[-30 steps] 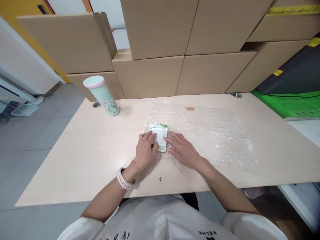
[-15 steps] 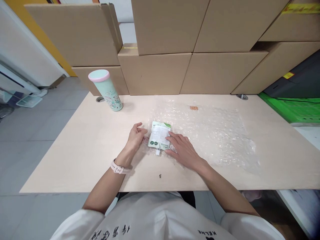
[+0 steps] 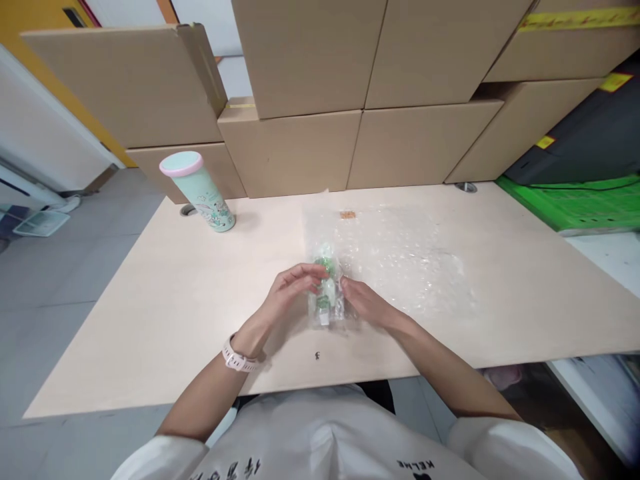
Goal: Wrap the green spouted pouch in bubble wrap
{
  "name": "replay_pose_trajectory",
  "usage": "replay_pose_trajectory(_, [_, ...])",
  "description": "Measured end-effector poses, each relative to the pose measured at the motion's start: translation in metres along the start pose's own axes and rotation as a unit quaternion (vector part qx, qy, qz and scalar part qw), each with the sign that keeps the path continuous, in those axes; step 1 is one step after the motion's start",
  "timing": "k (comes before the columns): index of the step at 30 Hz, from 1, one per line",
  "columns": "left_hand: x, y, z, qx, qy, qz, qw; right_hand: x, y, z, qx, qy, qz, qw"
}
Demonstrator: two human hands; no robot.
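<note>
A small white and green spouted pouch (image 3: 326, 291) stands on edge between my hands, partly covered by the near-left edge of a clear bubble wrap sheet (image 3: 400, 257) that spreads over the table to the right. My left hand (image 3: 293, 293) grips the pouch and the wrap's edge from the left, fingers curled over the top. My right hand (image 3: 367, 303) pinches the same bundle from the right. A pink watch is on my left wrist.
A mint tumbler with a pink lid (image 3: 196, 190) stands at the table's far left. Stacked cardboard boxes (image 3: 300, 100) line the far edge. A small brown scrap (image 3: 347, 215) lies on the wrap. A green mat (image 3: 575, 203) sits at the right.
The pouch lay flat under my fingers; now both hands have lifted it on edge with the bubble wrap's edge folded over it. The wrap has shifted left.
</note>
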State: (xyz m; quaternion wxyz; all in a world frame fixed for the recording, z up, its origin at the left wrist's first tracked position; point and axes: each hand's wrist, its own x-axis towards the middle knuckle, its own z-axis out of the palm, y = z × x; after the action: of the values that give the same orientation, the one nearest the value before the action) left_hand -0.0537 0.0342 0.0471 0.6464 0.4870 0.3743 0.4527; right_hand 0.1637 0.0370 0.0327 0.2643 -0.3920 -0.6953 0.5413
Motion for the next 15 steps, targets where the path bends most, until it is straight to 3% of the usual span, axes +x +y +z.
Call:
replay_pose_trajectory(9, [-0.009,-0.005,0.011,0.179,-0.040,0.073,0.980,-0.001,-0.007,-0.006,0.146,0.013,0.095,0.985])
replay_pose_trajectory(12, [-0.009,-0.009,0.016,0.129,0.017,0.053,0.990,0.002,0.001,-0.006,0.206,0.019,0.093,0.974])
replay_pose_trajectory(15, [-0.002,-0.013,0.013,0.024,0.109,0.015,0.994,0.004,0.004,-0.001,0.187,0.002,0.045,0.981])
